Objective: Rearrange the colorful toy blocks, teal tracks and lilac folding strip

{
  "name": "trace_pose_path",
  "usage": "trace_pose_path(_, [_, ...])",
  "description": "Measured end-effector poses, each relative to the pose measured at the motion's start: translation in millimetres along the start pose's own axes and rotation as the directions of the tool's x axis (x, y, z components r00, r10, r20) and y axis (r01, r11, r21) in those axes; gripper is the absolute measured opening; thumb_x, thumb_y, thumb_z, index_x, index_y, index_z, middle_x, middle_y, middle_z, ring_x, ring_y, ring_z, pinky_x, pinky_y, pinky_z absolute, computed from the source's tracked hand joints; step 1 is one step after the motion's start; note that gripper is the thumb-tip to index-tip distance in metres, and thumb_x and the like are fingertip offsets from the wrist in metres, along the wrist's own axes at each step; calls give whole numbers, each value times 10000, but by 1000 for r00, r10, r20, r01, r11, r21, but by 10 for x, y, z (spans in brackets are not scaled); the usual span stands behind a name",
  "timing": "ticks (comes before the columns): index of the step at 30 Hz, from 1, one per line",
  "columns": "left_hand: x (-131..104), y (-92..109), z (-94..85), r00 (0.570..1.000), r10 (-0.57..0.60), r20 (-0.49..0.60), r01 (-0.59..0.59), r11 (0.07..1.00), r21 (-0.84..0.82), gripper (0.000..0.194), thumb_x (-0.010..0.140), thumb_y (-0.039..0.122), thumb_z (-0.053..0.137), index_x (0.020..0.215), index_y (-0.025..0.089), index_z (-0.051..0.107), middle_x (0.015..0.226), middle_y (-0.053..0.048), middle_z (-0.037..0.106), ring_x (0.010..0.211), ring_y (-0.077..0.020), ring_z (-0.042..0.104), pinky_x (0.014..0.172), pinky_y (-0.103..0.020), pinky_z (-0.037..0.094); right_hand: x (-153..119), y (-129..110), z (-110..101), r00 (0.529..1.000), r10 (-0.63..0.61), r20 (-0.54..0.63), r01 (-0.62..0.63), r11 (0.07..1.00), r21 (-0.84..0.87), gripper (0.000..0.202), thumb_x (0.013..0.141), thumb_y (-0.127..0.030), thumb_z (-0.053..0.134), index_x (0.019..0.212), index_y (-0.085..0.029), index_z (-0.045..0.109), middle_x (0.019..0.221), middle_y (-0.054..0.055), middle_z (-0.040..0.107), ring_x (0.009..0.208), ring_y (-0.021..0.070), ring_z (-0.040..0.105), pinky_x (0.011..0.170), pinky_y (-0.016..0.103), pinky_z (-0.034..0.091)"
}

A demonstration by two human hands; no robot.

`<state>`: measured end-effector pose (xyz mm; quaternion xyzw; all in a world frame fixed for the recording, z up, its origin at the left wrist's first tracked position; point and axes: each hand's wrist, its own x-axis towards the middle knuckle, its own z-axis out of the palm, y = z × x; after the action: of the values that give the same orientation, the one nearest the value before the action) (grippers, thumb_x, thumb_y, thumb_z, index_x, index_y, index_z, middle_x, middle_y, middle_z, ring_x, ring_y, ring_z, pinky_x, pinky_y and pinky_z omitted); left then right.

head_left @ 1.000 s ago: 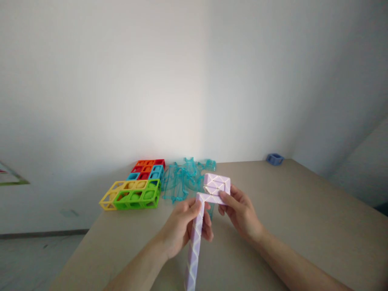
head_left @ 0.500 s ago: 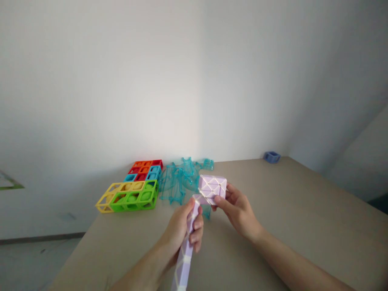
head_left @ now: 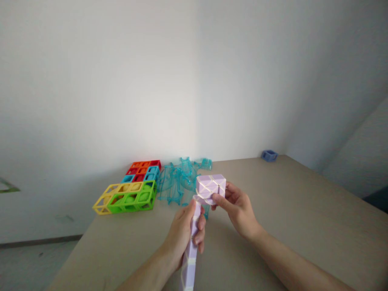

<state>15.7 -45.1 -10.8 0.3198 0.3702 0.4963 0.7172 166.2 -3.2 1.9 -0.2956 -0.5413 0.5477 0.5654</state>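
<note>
A purple segmented folding puzzle point(head_left: 190, 258) with whitish edges hangs above the tabletop. Its long straight part runs down toward the bottom of the view, and my left hand point(head_left: 182, 230) is wrapped round the upper end of it. The other end is folded into a compact block, pinched at its right side between the thumb and fingers of my right hand point(head_left: 239, 208). Both hands are close together, joined by the puzzle. Part of the right fingers is hidden behind the block.
Colourful open-frame cubes point(head_left: 131, 199) with balls inside lie at the left of the table point(head_left: 273, 210). Translucent teal pieces point(head_left: 174, 182) are heaped beside them, behind the hands. A blue frame cube point(head_left: 269, 155) sits at the back right, near the white wall.
The folded block has turned and now sits closer to the top of the straight part. My left hand has shifted slightly right, and the long part stands a little steeper.
</note>
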Motion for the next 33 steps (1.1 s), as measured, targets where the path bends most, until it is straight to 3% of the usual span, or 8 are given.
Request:
trace_pose_path(7, [6, 23, -7, 973, 229, -14, -221, 950, 219, 386, 832, 564, 535, 768, 188, 475, 601, 75, 476, 311, -46, 386, 280, -208, 422, 11, 62, -3, 990, 130, -49, -132, 991, -38, 362, 744, -424, 742, 934, -137, 632, 650, 15, 648, 538, 140, 579, 536, 282, 501])
trace_pose_path(12, [24, 17, -26, 968, 248, -44, -223, 925, 307, 383, 831, 545, 543, 743, 174, 504, 588, 65, 489, 314, -63, 419, 301, -241, 459, -10, 105, 39, 979, 204, 13, -204, 979, 13, 382, 686, -396, 791, 916, -136, 634, 737, 32, 672, 617, 152, 612, 543, 269, 520])
trace_pose_path(19, [32, -1, -30, 949, 278, -148, -200, 895, 399, 388, 778, 531, 615, 712, 150, 574, 590, 41, 519, 319, -73, 460, 306, -220, 451, -56, 59, 91, 923, 374, -95, -375, 927, 1, 350, 689, -396, 779, 866, -116, 667, 730, 78, 699, 634, 193, 657, 537, 279, 518])
trace_pose_path(26, [11, 24, -15, 988, 106, -114, -89, 985, 149, 428, 763, 564, 609, 678, 151, 536, 511, 48, 500, 293, -88, 441, 308, -262, 461, -54, 118, 62, 968, 250, -18, -250, 968, 8, 314, 709, -385, 774, 836, -118, 669, 700, 51, 680, 628, 164, 608, 586, 269, 477])
trace_pose_path(33, [-37, 17, 36, 994, 101, -45, -97, 991, 90, 487, 783, 637, 545, 713, 155, 519, 494, 71, 453, 267, -82, 420, 291, -255, 449, -65, 67, 61, 991, 137, 10, -136, 990, -25, 269, 716, -351, 774, 829, -144, 644, 684, 16, 657, 620, 148, 577, 600, 263, 462])
